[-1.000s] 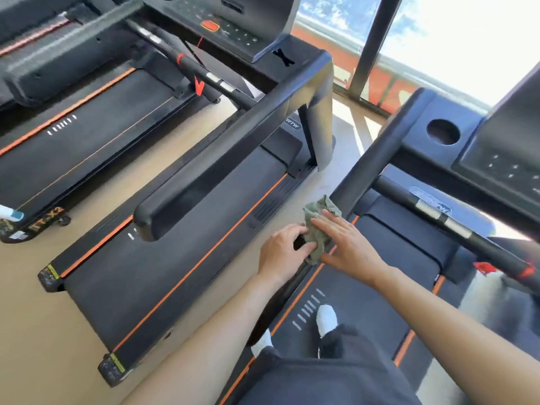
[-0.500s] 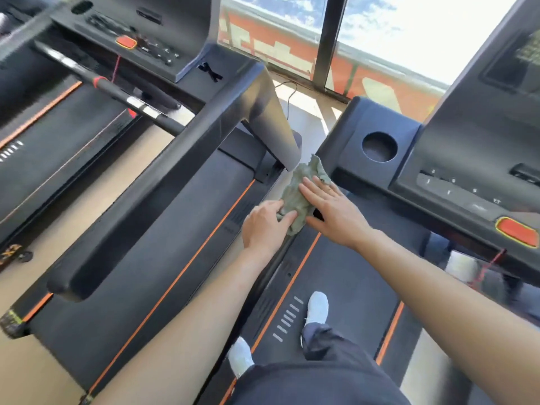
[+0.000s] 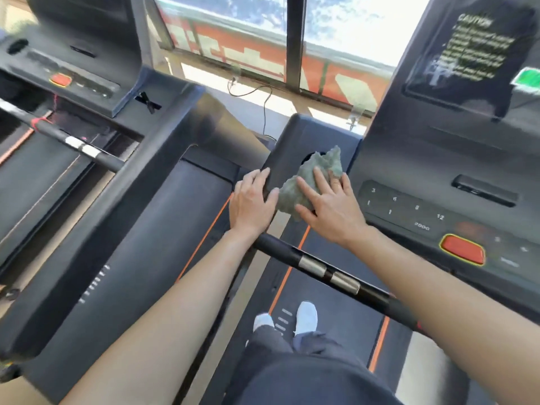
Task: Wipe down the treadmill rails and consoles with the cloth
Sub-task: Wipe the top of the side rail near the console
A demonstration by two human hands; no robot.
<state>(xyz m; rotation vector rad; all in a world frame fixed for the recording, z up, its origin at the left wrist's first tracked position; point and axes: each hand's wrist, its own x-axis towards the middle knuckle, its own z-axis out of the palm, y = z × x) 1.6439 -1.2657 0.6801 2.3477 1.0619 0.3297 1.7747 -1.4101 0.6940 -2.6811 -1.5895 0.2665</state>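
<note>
A crumpled grey-green cloth (image 3: 309, 179) lies on the black left rail (image 3: 292, 147) of the treadmill I stand on, partly over its round cup hole. My right hand (image 3: 327, 206) presses flat on the cloth with straight fingers. My left hand (image 3: 252, 201) grips the rail's outer edge beside the cloth, its thumb touching the cloth's corner. The console (image 3: 455, 200) with number keys and a red stop button (image 3: 463, 249) is just right of my right hand.
A black crossbar with silver sensors (image 3: 327, 267) runs under my forearms. A second treadmill, with its own rail (image 3: 122, 217) and console (image 3: 76, 62), stands to the left. A power cable (image 3: 264, 103) lies on the floor by the window ahead.
Both hands and the cloth have slid forward up the left rail, from its lower end to the top by the cup hole. The view has moved closer to the console.
</note>
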